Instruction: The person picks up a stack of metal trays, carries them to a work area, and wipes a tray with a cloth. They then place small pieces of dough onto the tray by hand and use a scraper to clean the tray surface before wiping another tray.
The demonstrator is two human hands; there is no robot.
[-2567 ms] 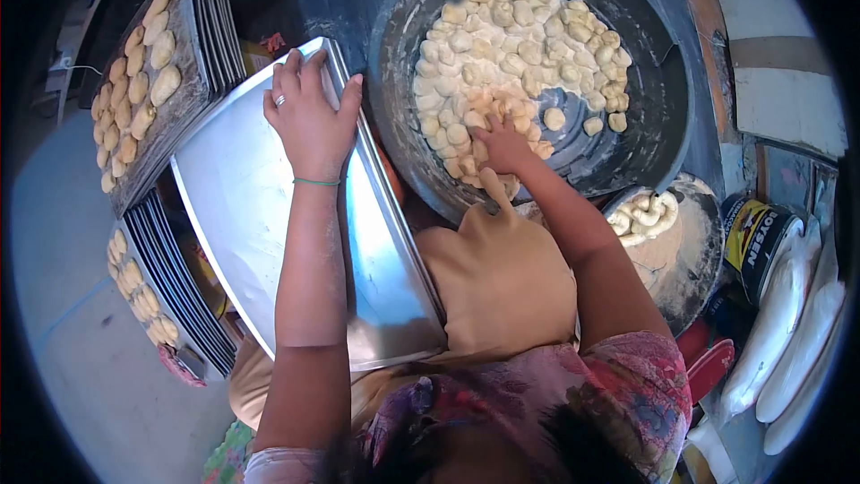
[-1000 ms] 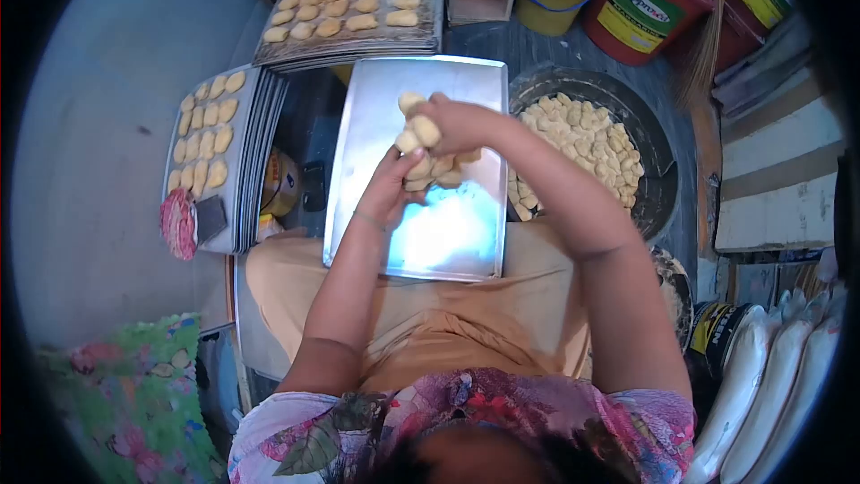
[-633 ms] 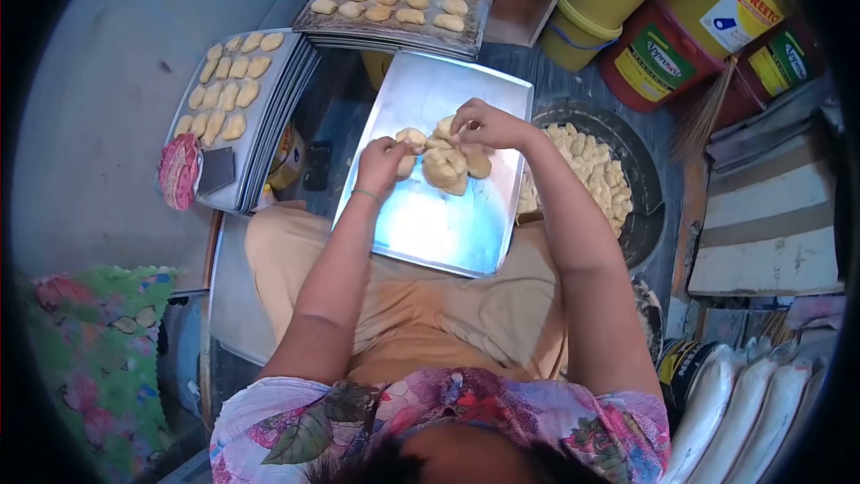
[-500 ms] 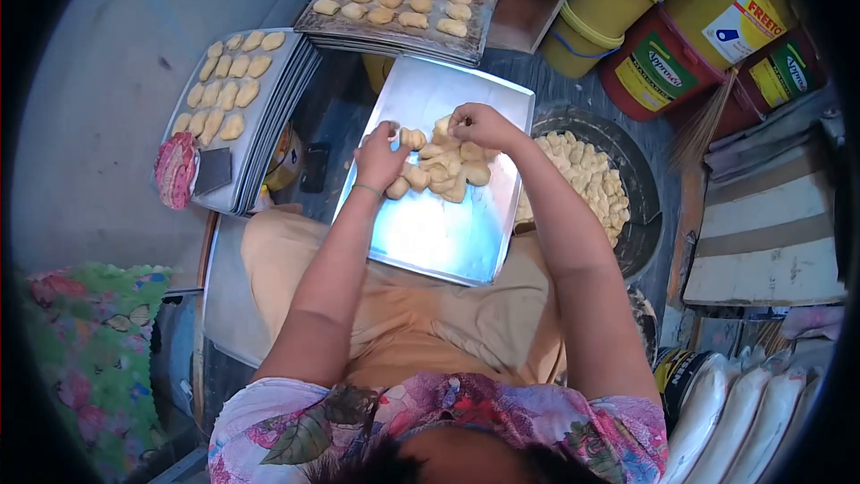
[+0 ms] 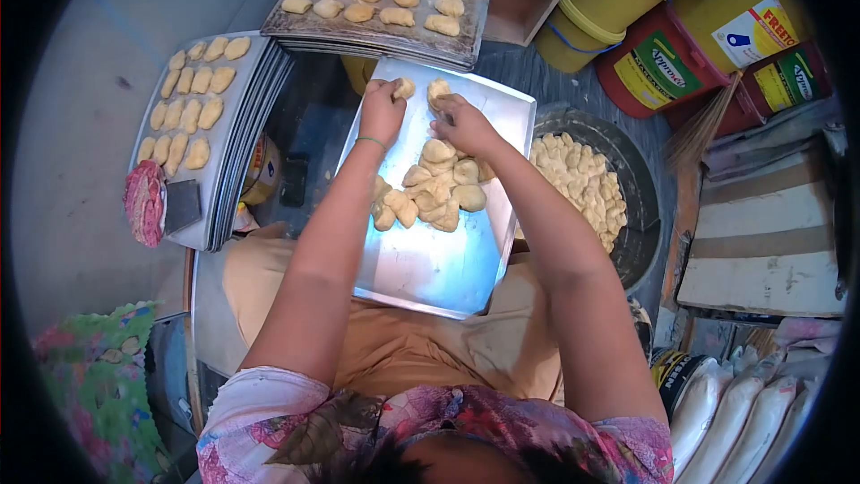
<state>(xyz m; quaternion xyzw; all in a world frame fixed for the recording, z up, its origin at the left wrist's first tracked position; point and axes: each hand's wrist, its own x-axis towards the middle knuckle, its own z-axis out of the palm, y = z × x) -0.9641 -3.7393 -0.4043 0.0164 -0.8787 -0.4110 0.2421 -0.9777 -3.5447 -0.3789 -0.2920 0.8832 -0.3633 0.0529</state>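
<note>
A silver tray [image 5: 421, 278] lies across my lap, with a heap of pale dough pieces [image 5: 439, 186] near its middle. At the tray's far left, my left hand [image 5: 384, 108] is closed on a small dough piece [image 5: 405, 88]. Just right of it, my right hand [image 5: 462, 122] grips another dough piece [image 5: 437, 90] between its fingers. Both pieces are at the tray's far end, beyond the heap and apart from each other.
Stacked trays with rows of shaped dough stand at the far side [image 5: 376, 0] and at the left [image 5: 193, 108]. A dark round basin [image 5: 638, 206] of dough pieces sits at right. Buckets [image 5: 658, 63] and a broom [image 5: 708, 125] stand beyond it.
Both hands have moved away from the heap to the tray's far end, each with a dough piece. The view has shifted slightly, and the heap appears lower in it.
</note>
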